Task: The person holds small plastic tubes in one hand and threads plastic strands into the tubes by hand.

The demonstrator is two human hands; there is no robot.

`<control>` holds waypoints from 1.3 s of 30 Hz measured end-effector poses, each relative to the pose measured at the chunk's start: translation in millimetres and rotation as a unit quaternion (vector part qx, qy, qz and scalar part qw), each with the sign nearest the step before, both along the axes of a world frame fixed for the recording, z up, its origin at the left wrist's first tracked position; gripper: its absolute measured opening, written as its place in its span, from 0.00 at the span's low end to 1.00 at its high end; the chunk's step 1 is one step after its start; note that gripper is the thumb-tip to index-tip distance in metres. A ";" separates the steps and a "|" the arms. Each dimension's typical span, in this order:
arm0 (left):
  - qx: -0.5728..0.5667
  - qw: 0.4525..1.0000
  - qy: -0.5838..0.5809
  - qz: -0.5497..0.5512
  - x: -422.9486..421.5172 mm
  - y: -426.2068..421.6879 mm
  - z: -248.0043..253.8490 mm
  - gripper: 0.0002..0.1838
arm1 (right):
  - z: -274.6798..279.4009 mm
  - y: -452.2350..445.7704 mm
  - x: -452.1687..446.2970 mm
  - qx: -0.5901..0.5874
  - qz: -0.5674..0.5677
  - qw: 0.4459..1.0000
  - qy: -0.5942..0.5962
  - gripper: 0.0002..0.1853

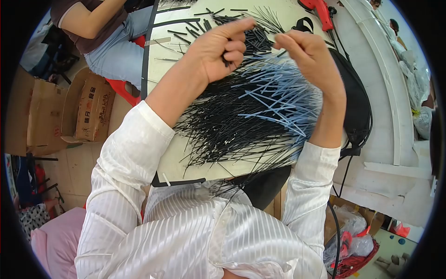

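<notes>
Thin, straight black and pale-blue wires (218,123) lie fanned over a cream, black-edged tabletop (173,169), blue strands toward 2 o'clock, apparently spread so that both hands reach them easily. Above them, the bare left hand (217,50) points its index finger toward 2 o'clock, other fingers curled; whether they grip anything is unclear. The bare right hand (309,58) bends its fingers inward; its grip cannot be told. Toward 12 o'clock, short black tubes (260,43) lie heaped, probably for handy picking.

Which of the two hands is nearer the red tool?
The right hand, just below the red tool in view; the left hand is farther away, overlapping the short black tubes.
</notes>
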State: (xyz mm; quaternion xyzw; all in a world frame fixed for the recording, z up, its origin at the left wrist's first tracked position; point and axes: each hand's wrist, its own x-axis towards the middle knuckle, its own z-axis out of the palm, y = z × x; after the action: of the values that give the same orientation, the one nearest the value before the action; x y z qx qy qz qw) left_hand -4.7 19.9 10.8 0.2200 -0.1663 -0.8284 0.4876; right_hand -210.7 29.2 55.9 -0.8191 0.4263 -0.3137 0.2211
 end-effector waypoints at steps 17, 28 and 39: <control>0.001 1.000 -0.022 0.015 -6.2 8.3 5.7 0.12 | -5.2 -11.8 -14.3 -0.019 -0.044 0.997 -0.066 0.15; -0.011 1.000 0.008 0.024 -1.0 -3.3 -9.7 0.11 | -4.7 -6.4 -26.8 -0.090 -0.081 0.993 0.008 0.09; 0.027 0.999 -0.020 -0.009 0.2 -4.4 -10.4 0.13 | -16.6 -23.4 -68.6 -0.117 -0.196 0.973 -0.014 0.09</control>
State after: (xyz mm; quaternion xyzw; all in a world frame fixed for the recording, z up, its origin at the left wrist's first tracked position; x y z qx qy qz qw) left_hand -4.5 15.6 0.3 0.2485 -0.1557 -0.8321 0.4708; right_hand -279.3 5.8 39.3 -0.7350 0.5358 -0.4105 0.0641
